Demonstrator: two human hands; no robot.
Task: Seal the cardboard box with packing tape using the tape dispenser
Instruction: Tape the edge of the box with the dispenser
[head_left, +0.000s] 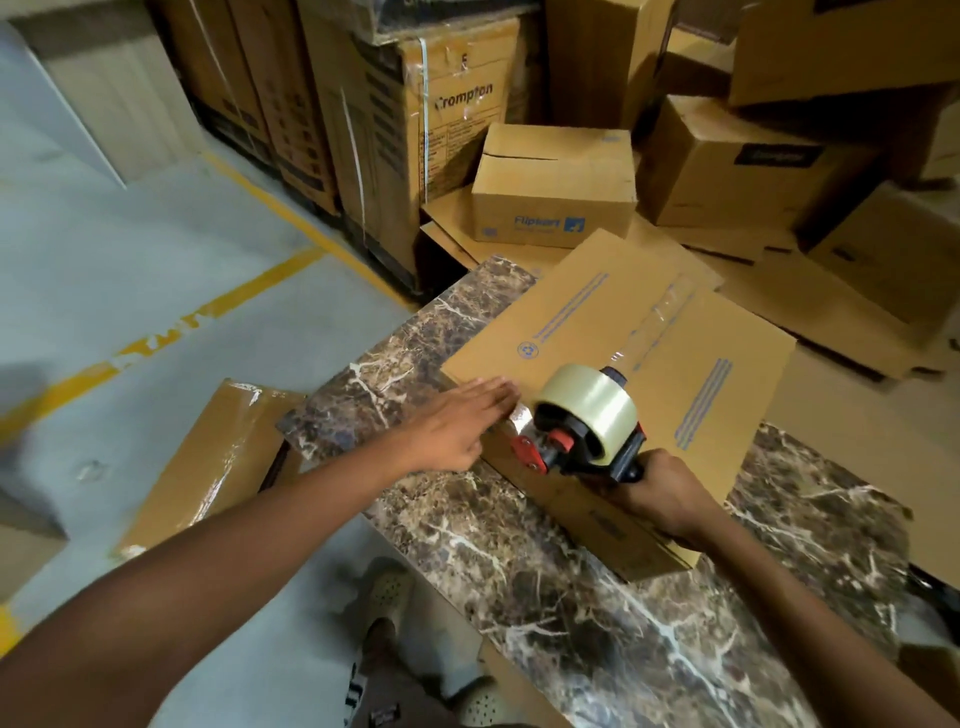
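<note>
On the marble surface (597, 613), the right hand (662, 493) grips the tape dispenser (582, 421) on the cardboard box (613, 332); the left hand (457, 421) lies flat, fingers spread; stacked boxes (556, 182) crowd behind.

Warehouse; stacked cartons (395, 130); yellow-lined concrete floor (156, 270).

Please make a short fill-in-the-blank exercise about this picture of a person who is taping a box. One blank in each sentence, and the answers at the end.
1. The right hand grips the handle of the tape ______.
2. The left hand lies flat on the cardboard ______.
3. The box stands on a ______-patterned table.
4. The roll of tape is mounted on the dispenser, and the roll's colour is ______.

Answers: dispenser; box; marble; clear
</note>
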